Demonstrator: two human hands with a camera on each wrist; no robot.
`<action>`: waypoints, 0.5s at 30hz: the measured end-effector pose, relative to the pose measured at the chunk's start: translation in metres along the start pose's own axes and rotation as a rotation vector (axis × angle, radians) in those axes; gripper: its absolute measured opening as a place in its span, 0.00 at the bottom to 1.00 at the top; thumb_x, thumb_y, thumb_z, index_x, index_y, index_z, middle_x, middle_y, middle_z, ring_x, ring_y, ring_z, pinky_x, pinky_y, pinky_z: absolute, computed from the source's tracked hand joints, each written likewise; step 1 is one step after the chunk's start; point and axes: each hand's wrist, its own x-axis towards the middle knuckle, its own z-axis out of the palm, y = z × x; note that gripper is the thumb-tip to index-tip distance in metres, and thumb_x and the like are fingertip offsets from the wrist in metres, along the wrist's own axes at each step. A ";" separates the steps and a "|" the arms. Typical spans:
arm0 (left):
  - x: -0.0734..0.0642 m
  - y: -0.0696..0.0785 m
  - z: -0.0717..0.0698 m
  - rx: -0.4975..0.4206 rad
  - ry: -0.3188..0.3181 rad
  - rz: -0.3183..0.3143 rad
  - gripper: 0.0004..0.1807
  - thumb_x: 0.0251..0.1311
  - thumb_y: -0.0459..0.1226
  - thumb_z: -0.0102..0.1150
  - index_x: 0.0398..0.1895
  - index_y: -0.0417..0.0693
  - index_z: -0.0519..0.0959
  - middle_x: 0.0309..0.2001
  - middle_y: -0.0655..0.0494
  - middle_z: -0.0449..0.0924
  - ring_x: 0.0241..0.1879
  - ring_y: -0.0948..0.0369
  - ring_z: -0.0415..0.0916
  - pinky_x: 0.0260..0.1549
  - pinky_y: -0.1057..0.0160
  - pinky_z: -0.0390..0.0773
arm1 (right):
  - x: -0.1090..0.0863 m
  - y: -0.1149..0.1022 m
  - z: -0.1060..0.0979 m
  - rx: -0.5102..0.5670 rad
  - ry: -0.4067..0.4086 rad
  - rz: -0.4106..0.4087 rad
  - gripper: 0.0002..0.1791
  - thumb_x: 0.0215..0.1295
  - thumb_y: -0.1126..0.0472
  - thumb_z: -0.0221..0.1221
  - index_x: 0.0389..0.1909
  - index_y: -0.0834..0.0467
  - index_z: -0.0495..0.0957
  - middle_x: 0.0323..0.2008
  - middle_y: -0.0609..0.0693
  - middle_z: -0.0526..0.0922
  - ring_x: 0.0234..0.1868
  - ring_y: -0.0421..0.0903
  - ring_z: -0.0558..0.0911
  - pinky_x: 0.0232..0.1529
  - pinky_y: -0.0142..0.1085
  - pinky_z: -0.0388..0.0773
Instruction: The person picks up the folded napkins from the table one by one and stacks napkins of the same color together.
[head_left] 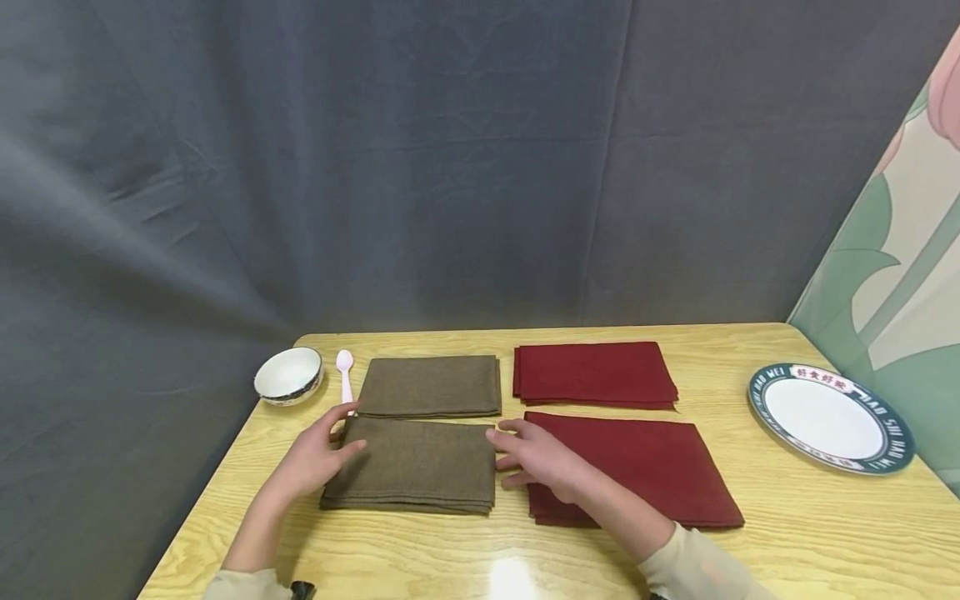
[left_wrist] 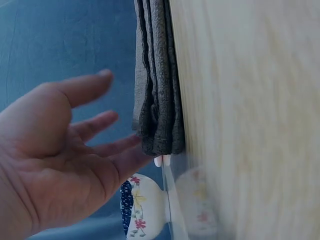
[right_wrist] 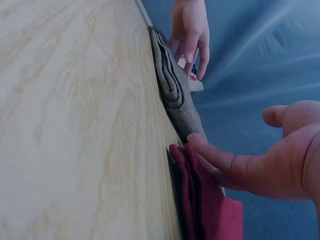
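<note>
A folded brown cloth [head_left: 416, 467] lies flat at the near left, its layered folds visible edge-on in both wrist views. My left hand [head_left: 311, 454] is at its left edge, fingers loosely spread; in the left wrist view the lower fingertips reach right at the cloth's corner. At the right edge is my right hand [head_left: 536, 457], fingers spread between this cloth and a folded dark red cloth [head_left: 637, 467], which my forearm partly covers. Neither hand grips anything. Directly behind lie a second folded brown cloth [head_left: 431, 386] and a second folded red cloth [head_left: 595, 375].
A white bowl [head_left: 289, 375] with a patterned outside stands at the far left, beside a pale pink spoon [head_left: 345, 371]. An oval plate [head_left: 825, 421] with a dark green lettered rim lies at the right. Dark grey fabric [head_left: 465, 167] hangs behind the wooden table [head_left: 420, 554].
</note>
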 end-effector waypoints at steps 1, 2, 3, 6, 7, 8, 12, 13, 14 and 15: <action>0.000 -0.001 0.000 -0.004 -0.007 -0.011 0.35 0.67 0.36 0.64 0.74 0.38 0.63 0.69 0.28 0.63 0.59 0.32 0.73 0.52 0.41 0.78 | 0.000 0.000 0.000 0.010 0.000 0.006 0.40 0.76 0.49 0.56 0.73 0.74 0.55 0.66 0.71 0.69 0.57 0.62 0.79 0.48 0.50 0.83; -0.001 -0.002 -0.001 -0.004 -0.013 -0.022 0.35 0.66 0.34 0.64 0.74 0.37 0.62 0.69 0.27 0.63 0.60 0.33 0.72 0.52 0.41 0.78 | 0.000 0.001 0.001 0.018 -0.001 0.012 0.40 0.76 0.50 0.56 0.73 0.76 0.54 0.66 0.71 0.68 0.57 0.62 0.79 0.48 0.50 0.83; -0.001 -0.002 -0.001 -0.006 -0.020 -0.033 0.35 0.66 0.32 0.64 0.73 0.35 0.62 0.68 0.26 0.64 0.60 0.33 0.72 0.51 0.42 0.79 | 0.001 0.002 0.001 0.024 -0.006 0.014 0.40 0.76 0.50 0.56 0.72 0.77 0.54 0.66 0.72 0.67 0.57 0.62 0.79 0.49 0.50 0.83; -0.001 -0.005 -0.003 -0.005 -0.037 -0.032 0.35 0.63 0.27 0.63 0.72 0.30 0.61 0.64 0.24 0.67 0.60 0.33 0.72 0.52 0.42 0.78 | 0.001 0.003 0.002 0.035 -0.020 0.010 0.39 0.76 0.53 0.55 0.72 0.79 0.54 0.67 0.73 0.66 0.58 0.63 0.78 0.49 0.49 0.83; 0.000 -0.006 -0.003 -0.010 -0.042 -0.026 0.35 0.62 0.25 0.63 0.72 0.29 0.61 0.63 0.24 0.68 0.60 0.33 0.72 0.52 0.42 0.78 | 0.001 0.004 0.002 0.037 -0.026 0.007 0.39 0.76 0.53 0.55 0.72 0.79 0.54 0.67 0.73 0.65 0.58 0.63 0.77 0.49 0.49 0.83; 0.000 -0.006 -0.003 -0.019 -0.047 -0.025 0.35 0.62 0.24 0.63 0.71 0.28 0.61 0.62 0.24 0.69 0.60 0.33 0.72 0.53 0.42 0.78 | 0.001 0.004 0.003 0.038 -0.031 0.004 0.39 0.76 0.54 0.55 0.72 0.79 0.53 0.67 0.74 0.65 0.59 0.64 0.77 0.49 0.49 0.83; 0.002 -0.010 -0.003 -0.049 -0.055 -0.033 0.35 0.62 0.22 0.60 0.71 0.26 0.60 0.61 0.24 0.70 0.60 0.33 0.71 0.54 0.41 0.76 | 0.001 0.006 0.004 0.048 -0.048 -0.007 0.38 0.77 0.57 0.54 0.72 0.79 0.52 0.68 0.75 0.63 0.60 0.66 0.75 0.48 0.49 0.83; 0.002 -0.010 -0.003 -0.063 -0.055 -0.048 0.35 0.62 0.22 0.59 0.72 0.26 0.60 0.62 0.25 0.70 0.60 0.33 0.71 0.55 0.40 0.75 | 0.001 0.007 0.005 0.055 -0.051 -0.010 0.38 0.77 0.57 0.54 0.73 0.78 0.51 0.68 0.75 0.63 0.61 0.66 0.74 0.47 0.49 0.84; 0.002 -0.010 -0.003 -0.071 -0.055 -0.059 0.34 0.62 0.22 0.59 0.72 0.26 0.60 0.62 0.24 0.70 0.61 0.33 0.70 0.55 0.40 0.75 | 0.002 0.007 0.006 0.064 -0.054 -0.013 0.38 0.76 0.58 0.54 0.73 0.78 0.51 0.68 0.75 0.63 0.61 0.66 0.74 0.47 0.49 0.84; 0.002 -0.010 -0.004 -0.081 -0.056 -0.072 0.34 0.63 0.22 0.58 0.72 0.26 0.59 0.62 0.24 0.69 0.61 0.33 0.69 0.56 0.40 0.74 | 0.002 0.008 0.006 0.078 -0.058 -0.015 0.37 0.76 0.59 0.54 0.73 0.78 0.50 0.68 0.75 0.63 0.61 0.66 0.74 0.47 0.49 0.84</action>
